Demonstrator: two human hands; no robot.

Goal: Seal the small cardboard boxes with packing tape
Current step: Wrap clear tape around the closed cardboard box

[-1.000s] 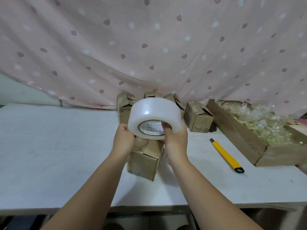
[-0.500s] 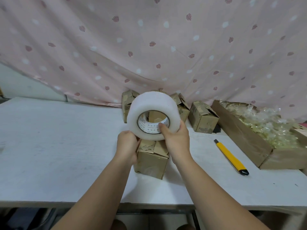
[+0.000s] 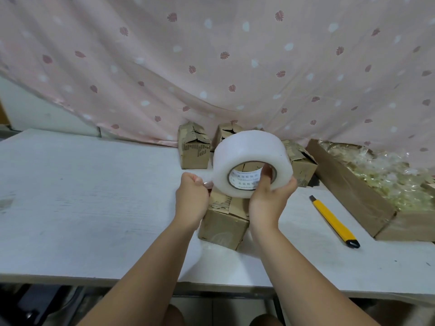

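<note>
Tape roll held above an unsealed box

We see the right hand (image 3: 268, 201) gripping the roll of packing tape (image 3: 244, 156), thumb hooked into the core and fingers wrapped round the outer face. The left hand (image 3: 191, 198) is curled tight at the roll's left side, pinching what looks to us like the free tape end (image 3: 207, 181), with only a short clear strip showing between fist and roll. The roll is wide, milky white and translucent, with a white printed label lining its core, and it is held in the air, tilted towards us.

Directly below the hands a small cardboard box (image 3: 223, 222) sits on the white table (image 3: 82, 196), brown and worn, its top flaps ragged. Behind the roll we count three more small boxes: the left box (image 3: 194, 149), the middle box (image 3: 227, 132) and the right box (image 3: 300, 161), their flaps torn or gaping. To the right lies a yellow utility knife (image 3: 334, 222), and beyond it an open carton (image 3: 353, 196) filled with clear plastic wrappings. A pink leaf-print curtain (image 3: 211, 67) hangs behind everything
</note>
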